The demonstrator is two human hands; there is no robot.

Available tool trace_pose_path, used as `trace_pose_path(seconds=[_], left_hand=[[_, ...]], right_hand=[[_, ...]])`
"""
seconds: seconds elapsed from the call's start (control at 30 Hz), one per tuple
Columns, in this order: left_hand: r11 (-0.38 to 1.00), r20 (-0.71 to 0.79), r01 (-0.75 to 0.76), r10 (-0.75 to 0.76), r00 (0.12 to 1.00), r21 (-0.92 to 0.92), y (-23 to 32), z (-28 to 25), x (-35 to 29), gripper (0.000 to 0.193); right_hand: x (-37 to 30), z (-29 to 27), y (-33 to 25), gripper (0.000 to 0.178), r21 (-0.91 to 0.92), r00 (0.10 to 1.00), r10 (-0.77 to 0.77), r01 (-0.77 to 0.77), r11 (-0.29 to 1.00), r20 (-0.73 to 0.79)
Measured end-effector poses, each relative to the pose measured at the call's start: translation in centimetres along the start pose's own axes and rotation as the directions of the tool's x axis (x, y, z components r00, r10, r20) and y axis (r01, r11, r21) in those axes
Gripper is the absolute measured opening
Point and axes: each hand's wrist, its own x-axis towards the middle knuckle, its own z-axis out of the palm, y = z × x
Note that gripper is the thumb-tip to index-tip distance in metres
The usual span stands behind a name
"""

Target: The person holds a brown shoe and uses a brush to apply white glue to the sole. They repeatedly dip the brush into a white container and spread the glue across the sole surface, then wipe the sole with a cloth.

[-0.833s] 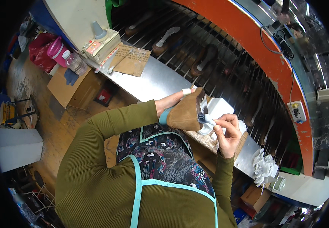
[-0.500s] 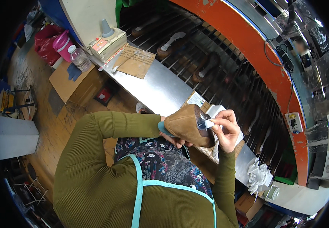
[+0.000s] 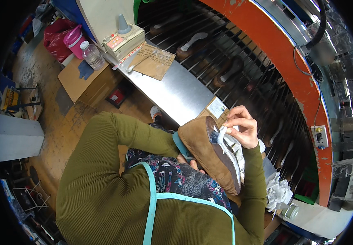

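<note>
A tan suede shoe [image 3: 203, 149] on a teal last [image 3: 181, 145] is tilted in front of my body, its dark sole edge facing right. My left hand [image 3: 192, 163] is wrapped round it from below, and most of those fingers are hidden behind the shoe. At the upper right end of the shoe, my right hand [image 3: 242, 125] pinches a thin white strip [image 3: 221, 135] between thumb and forefinger, against the sole edge. Clear, bluish film [image 3: 213, 132] shows beside it. White crumpled material [image 3: 237, 152] lies behind the shoe; I cannot tell whether it joins the strip.
Beyond the shoe runs a metal ledge [image 3: 164, 90] with a cardboard piece [image 3: 154, 63] and a thin brush-like stick on it. Dark shoes [image 3: 228, 71] lie on the rod rack [image 3: 203, 67]. Crumpled white paper [image 3: 278, 192] sits at right. A bottle [image 3: 92, 56] stands on a carton at left.
The shoe has turned in my left hand, so more of its long side and sole edge shows. My right hand stays pinched at its edge. The whole view has shifted slightly.
</note>
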Motion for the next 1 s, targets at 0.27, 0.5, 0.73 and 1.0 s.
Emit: trace_pose_path(seconds=[0.27,0.5,0.73,1.0], left_hand=[[0.999,-0.025,0.025,-0.025,0.999,0.021,-0.4,0.5,0.2,0.052],[0.999,-0.022,0.016,-0.016,1.000,0.032,-1.0,0.4,0.7,0.050],[0.998,-0.016,0.016,-0.015,1.000,0.068,-1.1,0.1,1.4,0.047],[0.989,-0.011,0.011,-0.009,1.000,0.149,-1.5,-0.4,2.3,0.045]], right_hand=[[0.3,-1.1,-0.6,0.018,-0.119,0.996,0.067,-0.073,0.990,-0.056],[-0.5,-1.6,-0.5,0.019,-0.127,0.994,0.074,-0.064,0.990,0.075],[-0.6,-1.5,-1.3,0.017,-0.160,0.993,0.088,-0.100,0.982,-0.079],[-1.7,-1.5,-0.8,0.018,-0.151,0.996,0.081,-0.076,0.986,0.028]])
